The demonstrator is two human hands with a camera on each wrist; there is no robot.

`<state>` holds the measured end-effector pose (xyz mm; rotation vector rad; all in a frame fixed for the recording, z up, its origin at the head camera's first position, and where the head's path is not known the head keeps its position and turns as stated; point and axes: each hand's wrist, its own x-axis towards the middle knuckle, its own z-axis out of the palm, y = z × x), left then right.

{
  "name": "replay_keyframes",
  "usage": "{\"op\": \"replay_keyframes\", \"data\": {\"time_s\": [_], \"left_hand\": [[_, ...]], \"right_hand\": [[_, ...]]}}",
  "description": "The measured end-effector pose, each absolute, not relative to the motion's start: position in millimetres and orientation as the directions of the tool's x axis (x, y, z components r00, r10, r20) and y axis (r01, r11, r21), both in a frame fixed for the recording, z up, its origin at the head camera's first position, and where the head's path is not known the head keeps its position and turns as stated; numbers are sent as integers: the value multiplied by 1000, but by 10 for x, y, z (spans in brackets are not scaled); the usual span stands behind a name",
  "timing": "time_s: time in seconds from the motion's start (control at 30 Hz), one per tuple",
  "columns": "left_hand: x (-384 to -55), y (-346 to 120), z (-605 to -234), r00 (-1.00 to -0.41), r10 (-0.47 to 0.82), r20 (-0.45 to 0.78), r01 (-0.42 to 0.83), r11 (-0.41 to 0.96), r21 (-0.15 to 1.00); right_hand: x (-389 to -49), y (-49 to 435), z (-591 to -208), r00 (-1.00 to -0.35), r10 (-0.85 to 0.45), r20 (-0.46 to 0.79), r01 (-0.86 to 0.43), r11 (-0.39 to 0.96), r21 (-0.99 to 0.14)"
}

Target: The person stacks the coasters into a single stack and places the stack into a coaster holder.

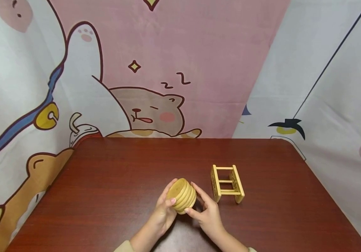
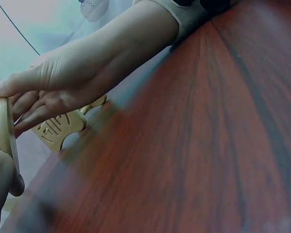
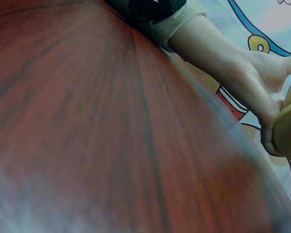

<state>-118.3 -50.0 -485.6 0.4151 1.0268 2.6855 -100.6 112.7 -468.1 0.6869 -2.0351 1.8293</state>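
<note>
Left hand (image 1: 164,215) and right hand (image 1: 210,215) angled inward, fingers part-open and bent round opposite sides of a tilted stack of round wooden coasters (image 1: 181,196), over the near-middle counter (image 1: 120,185). Glossy dark-red wood grain; small wooden rack (image 1: 225,181) stands right, slightly farther. Behind, pink-and-white cartoon cloth backdrop (image 1: 218,63), sleeping bear printed.

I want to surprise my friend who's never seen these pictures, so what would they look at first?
Probably the big cartoon backdrop behind the dark red table, with its sleeping animal just left of the middle in the head view. Next, perhaps the stack of round wooden discs, held above the table between the left hand and right hand. Then maybe the pale wooden rack on the table, to the right of the discs.
</note>
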Motion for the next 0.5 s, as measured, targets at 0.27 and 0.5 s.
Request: {"op": "replay_keyframes", "data": {"time_s": [0.27, 0.5], "left_hand": [[-1152, -378, -4787, -949, 262, 174, -99, -775, 625], [-1138, -288, -4771, -952, 253, 172, -95, -778, 622]], "right_hand": [[-991, 1004, -4691, -795, -90, 599, -605, 50, -795], [-996, 1001, -4654, -753, -33, 657, -657, 95, -748]]}}
